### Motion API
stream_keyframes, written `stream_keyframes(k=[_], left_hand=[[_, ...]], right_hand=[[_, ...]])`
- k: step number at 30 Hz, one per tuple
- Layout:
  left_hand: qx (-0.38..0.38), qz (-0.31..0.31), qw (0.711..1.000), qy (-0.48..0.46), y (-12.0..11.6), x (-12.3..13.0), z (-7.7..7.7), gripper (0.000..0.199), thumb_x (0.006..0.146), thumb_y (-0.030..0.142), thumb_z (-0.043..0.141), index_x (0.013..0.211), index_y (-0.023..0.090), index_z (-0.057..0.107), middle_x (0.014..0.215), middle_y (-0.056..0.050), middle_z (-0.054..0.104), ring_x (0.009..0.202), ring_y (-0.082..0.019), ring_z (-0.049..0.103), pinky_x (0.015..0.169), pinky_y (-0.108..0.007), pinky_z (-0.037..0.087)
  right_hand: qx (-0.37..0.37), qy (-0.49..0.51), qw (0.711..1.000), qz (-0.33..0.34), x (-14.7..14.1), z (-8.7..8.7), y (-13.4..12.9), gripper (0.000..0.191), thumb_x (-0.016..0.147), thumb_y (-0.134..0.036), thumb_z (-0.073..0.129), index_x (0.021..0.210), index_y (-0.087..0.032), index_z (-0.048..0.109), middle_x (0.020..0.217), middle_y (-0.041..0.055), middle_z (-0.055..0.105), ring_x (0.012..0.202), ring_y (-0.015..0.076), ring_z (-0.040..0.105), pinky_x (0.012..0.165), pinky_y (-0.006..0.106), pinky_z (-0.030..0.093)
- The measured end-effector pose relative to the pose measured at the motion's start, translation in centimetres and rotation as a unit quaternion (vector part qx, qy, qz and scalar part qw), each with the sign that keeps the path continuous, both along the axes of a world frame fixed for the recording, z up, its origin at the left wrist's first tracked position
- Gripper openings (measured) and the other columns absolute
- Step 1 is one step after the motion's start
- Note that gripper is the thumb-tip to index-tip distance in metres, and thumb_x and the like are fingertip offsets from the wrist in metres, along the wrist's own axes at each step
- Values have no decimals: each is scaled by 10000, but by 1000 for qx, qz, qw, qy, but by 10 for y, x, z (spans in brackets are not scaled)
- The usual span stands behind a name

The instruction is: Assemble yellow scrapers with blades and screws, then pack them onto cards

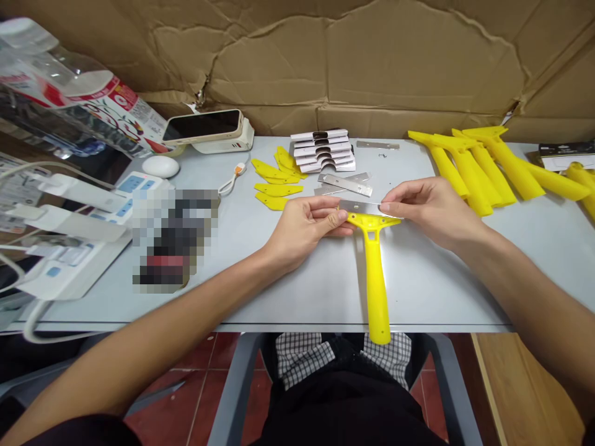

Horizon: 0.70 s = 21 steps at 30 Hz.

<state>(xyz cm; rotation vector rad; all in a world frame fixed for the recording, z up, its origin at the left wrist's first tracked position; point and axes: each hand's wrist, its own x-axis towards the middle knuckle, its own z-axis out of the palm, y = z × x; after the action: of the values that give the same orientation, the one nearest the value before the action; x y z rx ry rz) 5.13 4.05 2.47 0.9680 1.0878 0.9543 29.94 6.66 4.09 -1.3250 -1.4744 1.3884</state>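
Observation:
A yellow plastic scraper handle (pixel 377 279) points toward me, its wide head away from me and its lower end over the table's front edge. My left hand (pixel 309 226) is closed around the left side of that head, thumb on top. Along the head's far edge lies a metal scraper blade (pixel 357 207). My right hand (pixel 427 207) pinches the blade's right end between thumb and fingers. Just beyond, several loose blades (pixel 346 184) lie crossed. Left of them are several flat yellow plates (pixel 277 190) with small holes.
Wrapped blades (pixel 323 150) are stacked at the back. More yellow handles (pixel 474 167) lie at the right. Power strips (pixel 83 248) with plugs and cables, a white mouse (pixel 160 166), a phone (pixel 204 126) and large bottles (pixel 83 93) crowd the left. Cardboard (pixel 372 62) stands behind.

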Motion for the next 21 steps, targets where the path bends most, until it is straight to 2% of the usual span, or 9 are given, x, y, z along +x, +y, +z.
stream_keyframes(k=[8,11,17,21], left_hand=[[3,-13,1000,4,-2,3,5,211,899,211,896,1039,115,772,1018,-126,876,805,-190,852,816,-265,702],[5,-11,1000,9,-2,3,4,238,902,218,892,1071,105,770,1018,-131,875,812,-195,853,817,-266,702],[23,5,999,30,-4,2,5,515,921,183,856,1394,111,668,799,-36,835,785,-188,852,812,-248,693],[16,15,1000,8,-3,4,4,379,923,177,822,1273,112,694,795,-41,832,747,-180,843,779,-243,694]], right_hand=[[-5,-12,1000,-12,-9,3,-5,308,656,-425,1040,742,-229,819,759,31,754,695,145,644,654,301,536],[-5,-15,1000,-11,-12,4,-7,331,659,-420,1040,741,-218,791,770,36,767,697,148,662,652,299,544],[20,-31,999,-27,-16,0,-13,345,703,-433,1014,784,-209,765,827,43,788,762,172,704,693,315,557],[34,-30,999,-20,-17,-2,-16,304,742,-417,988,805,-212,772,859,42,799,799,180,718,745,331,565]])
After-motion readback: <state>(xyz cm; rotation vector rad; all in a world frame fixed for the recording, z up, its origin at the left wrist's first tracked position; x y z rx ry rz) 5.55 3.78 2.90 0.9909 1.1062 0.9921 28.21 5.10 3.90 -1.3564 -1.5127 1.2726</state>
